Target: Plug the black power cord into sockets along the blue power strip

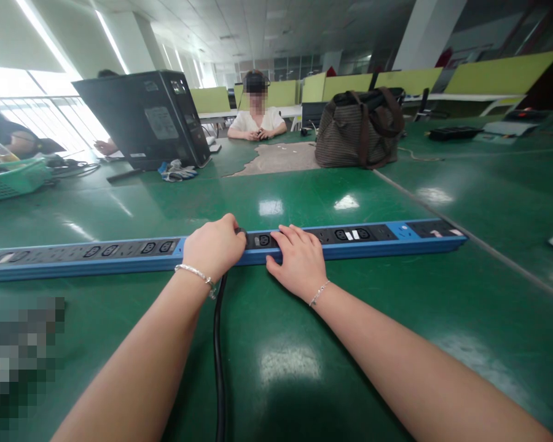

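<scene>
Rack power strip [255, 256] lies lengthwise across the green bench [387, 294]; its right end reaches about to the pale seam [502, 258], its left end runs out of view. Left hand [214, 248] is curled closed, apparently on a dark plug [242, 233] at mid-strip; fingers mostly hide it, so seating depth cannot be told. Right hand [300, 258] lies over the strip just beside it, fingers slightly parted, pinching nothing.

Risks, as judged:
1. Glossy bench top: sideways force at the plug could skid or tip the strip if the right hand bears too lightly.
2. Black cord [218, 356] runs below the left hand toward the bench's near edge (out of frame). A snag or its weight could twist the plug off line.
3. Crooked push or pull: contacts could bind or bend.
4. Outlet [264, 240] sits close between the hands; wrong-socket mix-up possible.
</scene>
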{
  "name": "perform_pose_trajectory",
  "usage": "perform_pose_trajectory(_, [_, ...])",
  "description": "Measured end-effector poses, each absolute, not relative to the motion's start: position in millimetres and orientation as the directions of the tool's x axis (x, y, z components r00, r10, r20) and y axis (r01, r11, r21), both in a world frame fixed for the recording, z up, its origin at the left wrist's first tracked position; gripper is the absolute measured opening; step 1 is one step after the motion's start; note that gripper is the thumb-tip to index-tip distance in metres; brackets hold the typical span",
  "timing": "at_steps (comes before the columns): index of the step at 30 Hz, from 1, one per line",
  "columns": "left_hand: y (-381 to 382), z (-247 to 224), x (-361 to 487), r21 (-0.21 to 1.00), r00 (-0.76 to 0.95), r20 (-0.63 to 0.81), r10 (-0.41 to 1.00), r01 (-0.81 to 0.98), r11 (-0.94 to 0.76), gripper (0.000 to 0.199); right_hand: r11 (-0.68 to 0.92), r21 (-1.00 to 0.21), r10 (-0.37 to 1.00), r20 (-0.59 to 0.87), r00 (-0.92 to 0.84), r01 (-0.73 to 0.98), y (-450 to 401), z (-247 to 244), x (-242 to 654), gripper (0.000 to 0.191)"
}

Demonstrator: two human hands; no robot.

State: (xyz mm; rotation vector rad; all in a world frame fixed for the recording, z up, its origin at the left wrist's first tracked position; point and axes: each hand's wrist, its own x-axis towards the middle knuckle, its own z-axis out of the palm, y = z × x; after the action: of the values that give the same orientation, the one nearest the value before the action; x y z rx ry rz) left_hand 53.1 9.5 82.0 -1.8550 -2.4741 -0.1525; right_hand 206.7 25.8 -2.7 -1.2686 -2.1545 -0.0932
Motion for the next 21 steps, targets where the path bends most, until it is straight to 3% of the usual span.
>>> perform_pose_trajectory(14, [6.6,75.0,63.1,-0.005,-0.220,0.116,0.969,0.975,0.222,0.032,0.541,-0.254,0.763,0.549,-0.341,0.802,25.6,-2.9,206.8,0.043])
perform_pose_trajectory(21, [12.0,70.7,61.2,0.063,-0.248,0.123,0.961,0.968,0.242,0.028,0.544,-0.260,0.765,0.544,-0.344,0.798,25.6,-3.0,206.7,0.043])
